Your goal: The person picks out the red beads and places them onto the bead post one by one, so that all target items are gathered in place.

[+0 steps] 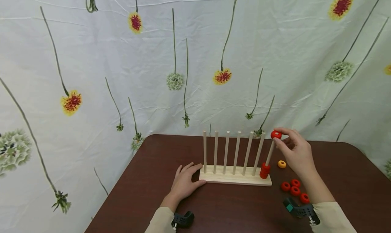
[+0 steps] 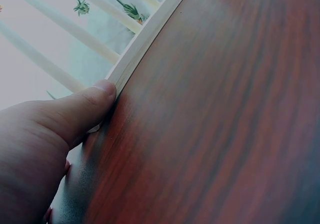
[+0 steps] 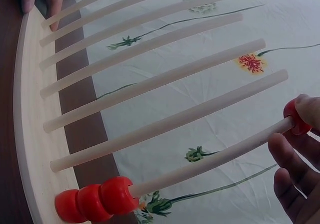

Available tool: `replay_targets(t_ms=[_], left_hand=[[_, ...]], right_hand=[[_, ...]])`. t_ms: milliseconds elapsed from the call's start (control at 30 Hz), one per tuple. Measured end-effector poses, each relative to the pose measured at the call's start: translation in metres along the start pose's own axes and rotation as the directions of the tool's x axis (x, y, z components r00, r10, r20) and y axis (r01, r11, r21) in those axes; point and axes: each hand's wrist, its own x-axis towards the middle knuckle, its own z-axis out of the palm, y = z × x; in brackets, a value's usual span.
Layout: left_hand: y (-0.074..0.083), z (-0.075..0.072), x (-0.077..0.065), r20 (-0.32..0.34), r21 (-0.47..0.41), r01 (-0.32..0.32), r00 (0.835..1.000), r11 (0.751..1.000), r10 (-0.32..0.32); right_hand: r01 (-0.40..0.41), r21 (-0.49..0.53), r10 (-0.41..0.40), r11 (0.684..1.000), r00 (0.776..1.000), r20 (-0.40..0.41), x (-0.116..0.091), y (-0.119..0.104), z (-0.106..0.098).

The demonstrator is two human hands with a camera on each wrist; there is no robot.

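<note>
A wooden peg rack (image 1: 235, 179) with several upright pegs stands on the table. My left hand (image 1: 184, 183) grips its left end, the thumb (image 2: 95, 101) on the front edge and the fingers round toward the back. At the top of the rightmost peg, my right hand (image 1: 294, 151) pinches a red bead (image 3: 295, 118) between thumb and fingers; the peg's tip sits in the bead's hole. Three red beads (image 3: 95, 202) are stacked at the bottom of that same peg. The other pegs (image 3: 170, 119) carry no beads.
Several loose red beads (image 1: 295, 191) lie on the dark table (image 1: 238, 209) right of the rack, below my right forearm. One orange-yellow bead (image 1: 281, 164) lies nearer the rack. A flower-printed white cloth (image 1: 201, 100) hangs behind the table. Each wrist wears a black strap (image 1: 183, 220).
</note>
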Motion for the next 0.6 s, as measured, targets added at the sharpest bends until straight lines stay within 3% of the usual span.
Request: replay_targets(t_ms=[200,600], left_hand=[[-0.0011,0.0005,-0.0002,-0.005,0.007,-0.007,1.0,1.0,0.007],[-0.0015,0.0012,-0.0002,-0.004,0.007,0.002,1.0,1.0,-0.002]], right_hand=[[-0.047,0.008,0.046,0.999,0.998,0.035,-0.0002,-0.003,0.0],[-0.064,0.012,0.063,0.998,0.997,0.046,0.001,-0.0039,-0.0014]])
